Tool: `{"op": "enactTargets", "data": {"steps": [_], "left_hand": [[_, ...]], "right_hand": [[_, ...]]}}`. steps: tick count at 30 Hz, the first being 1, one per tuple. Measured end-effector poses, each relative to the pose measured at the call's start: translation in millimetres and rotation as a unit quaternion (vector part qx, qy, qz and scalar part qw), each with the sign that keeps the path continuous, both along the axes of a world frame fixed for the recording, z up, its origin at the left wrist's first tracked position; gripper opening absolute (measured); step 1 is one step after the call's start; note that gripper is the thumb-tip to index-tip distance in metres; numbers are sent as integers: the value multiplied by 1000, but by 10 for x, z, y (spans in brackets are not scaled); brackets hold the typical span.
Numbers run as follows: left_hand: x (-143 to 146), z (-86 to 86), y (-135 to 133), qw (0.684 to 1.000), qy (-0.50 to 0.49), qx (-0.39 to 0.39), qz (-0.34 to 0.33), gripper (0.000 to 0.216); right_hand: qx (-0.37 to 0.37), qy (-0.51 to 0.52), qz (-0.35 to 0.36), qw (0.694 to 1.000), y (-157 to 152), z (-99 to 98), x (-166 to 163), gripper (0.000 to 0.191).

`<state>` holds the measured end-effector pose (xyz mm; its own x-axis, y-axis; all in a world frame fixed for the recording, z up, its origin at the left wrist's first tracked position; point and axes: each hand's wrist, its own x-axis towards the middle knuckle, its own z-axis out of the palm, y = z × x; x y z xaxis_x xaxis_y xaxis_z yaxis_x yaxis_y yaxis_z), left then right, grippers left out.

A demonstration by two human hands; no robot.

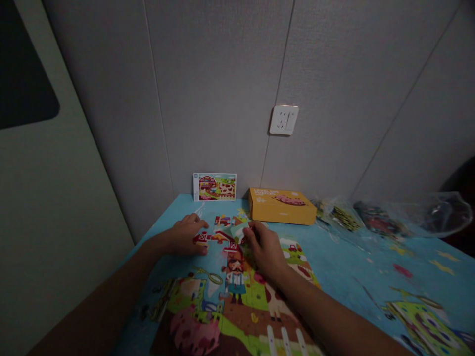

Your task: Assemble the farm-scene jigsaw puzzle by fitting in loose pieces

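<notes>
A partly joined jigsaw puzzle (247,311) with a farm picture lies on the table in front of me. It shows a farmer, a pink pig, a cow and a white fence. My right hand (265,247) pinches a pale green puzzle piece (239,231) above the upper part of the puzzle. On the left, my left hand (187,235) rests with fingers apart beside a red barn piece (202,239). Between the hands lie several red and orange barn pieces (219,237), some joined to the farmer's section.
A picture card (215,187) of the farm leans against the wall. Right of it stands a yellow box (284,206). Clear plastic bags (347,217) with more pieces lie farther right. The blue tablecloth (345,277) has printed cartoon figures. A wall socket (284,120) sits above the box.
</notes>
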<state>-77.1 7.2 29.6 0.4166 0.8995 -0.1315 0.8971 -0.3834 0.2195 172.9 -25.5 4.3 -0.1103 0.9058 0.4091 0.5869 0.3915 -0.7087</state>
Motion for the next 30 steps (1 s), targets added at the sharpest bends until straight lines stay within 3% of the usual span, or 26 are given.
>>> {"op": "enactTargets", "data": {"steps": [3, 8, 13, 16, 18, 21, 25, 28, 30], "left_hand": [[29, 65, -48, 1000, -21, 8, -14, 48], [85, 91, -61, 996, -64, -61, -26, 36], [313, -2, -105, 969, -233, 52, -62, 45], [453, -58, -150, 948, -302, 24, -95, 29], [466, -79, -133, 941, -333, 7, -63, 26], [362, -94, -21, 937, -347, 26, 35, 23], [172, -115, 135, 959, -201, 74, 186, 13], [111, -134, 171, 970, -94, 88, 204, 14], [104, -133, 170, 971, -96, 92, 198, 12]], "right_hand": [[9, -4, 7, 1000, 9, -33, -7, 19], [14, -20, 25, 999, 24, -71, -6, 25], [39, -41, 128, 990, -20, -43, -35, 11], [44, -53, 155, 986, -51, -35, -56, 12], [41, -38, 142, 988, -47, -44, -57, 15], [32, -15, 105, 994, -6, -72, -40, 23], [34, -32, 84, 995, 32, -89, -18, 20], [48, -43, 100, 993, 26, -81, -17, 20], [52, -47, 103, 992, 19, -75, -19, 19]]}}
